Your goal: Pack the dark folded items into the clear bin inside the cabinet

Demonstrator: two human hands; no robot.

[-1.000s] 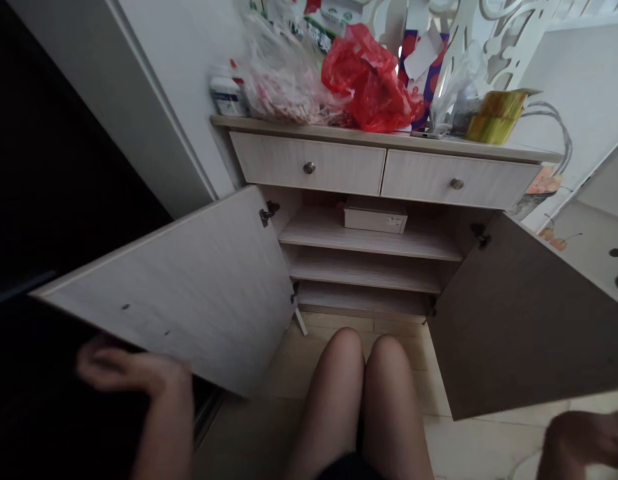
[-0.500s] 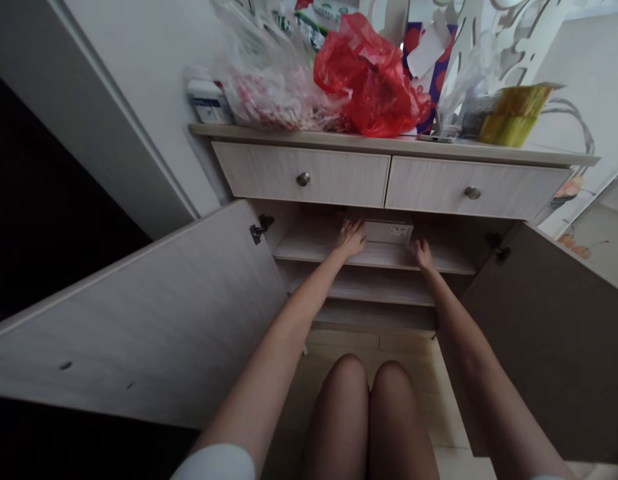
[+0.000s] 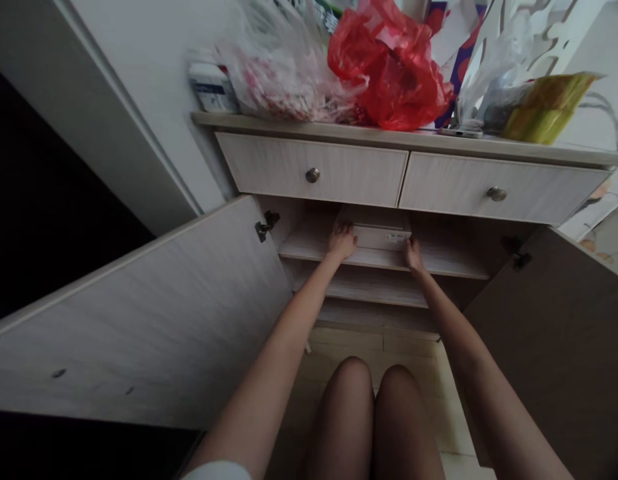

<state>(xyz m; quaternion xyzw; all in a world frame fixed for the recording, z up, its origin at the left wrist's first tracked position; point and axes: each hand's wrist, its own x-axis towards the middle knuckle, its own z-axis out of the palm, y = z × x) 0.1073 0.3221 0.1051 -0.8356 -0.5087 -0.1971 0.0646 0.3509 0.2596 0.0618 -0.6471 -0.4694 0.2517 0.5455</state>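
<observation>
A pale box (image 3: pixel 373 237) with a small label on its front lies on the upper shelf (image 3: pixel 309 245) inside an open cabinet. At its left end is my left hand (image 3: pixel 343 241), fingers bent over the edge and gripping it. My right hand (image 3: pixel 413 253) closes on the right front corner of the same box, with its fingertips partly hidden. The rear of the box sits in shadow below the drawers.
Cabinet doors stand open at left (image 3: pixel 153 320) and right (image 3: pixel 553 333). Above are two closed drawers (image 3: pixel 359 170). The top holds a red plastic bag (image 3: pixel 393 73), a clear bag (image 3: pixel 289 80), a white bottle (image 3: pixel 213 88) and a yellow packet (image 3: pixel 549 110).
Both hands have closed on the ends of the box, which now shows more of its top and sits farther forward. The view has shifted slightly.
</observation>
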